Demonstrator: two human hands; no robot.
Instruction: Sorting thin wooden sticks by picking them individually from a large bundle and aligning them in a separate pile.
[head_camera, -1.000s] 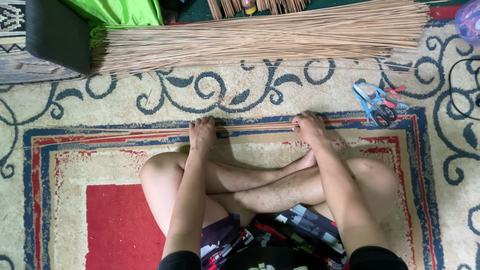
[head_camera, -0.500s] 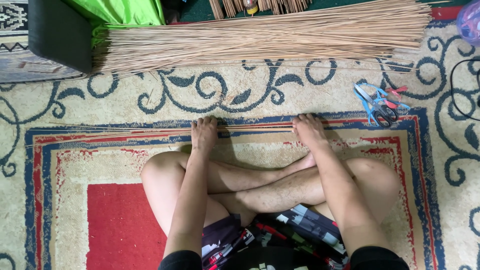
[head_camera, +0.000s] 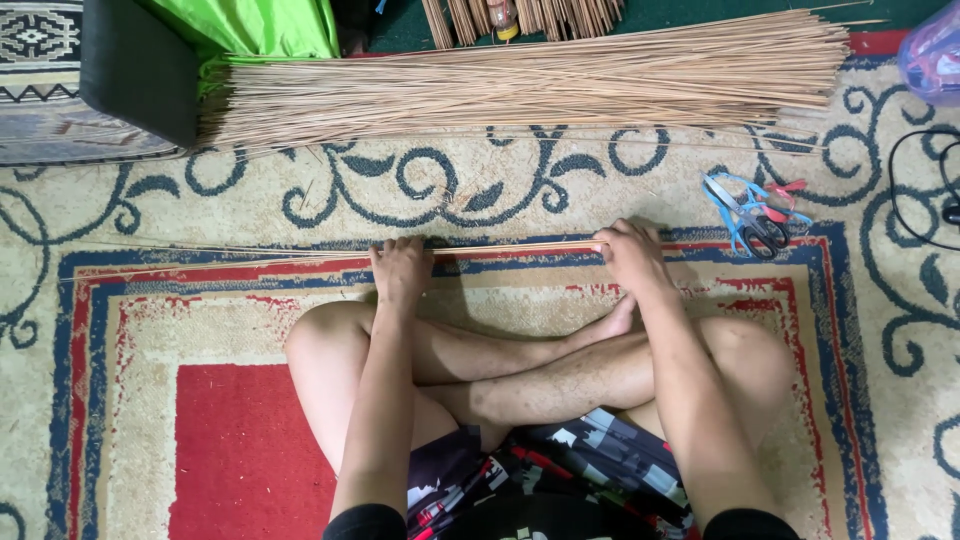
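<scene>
Both hands grasp the thin sticks (head_camera: 500, 249) on the rug: left hand (head_camera: 400, 272) mid-length, right hand (head_camera: 628, 255) at their end.

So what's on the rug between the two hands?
In the head view, a few thin sticks run flat from the left hand to the right hand, with patterned rug underneath.
</scene>
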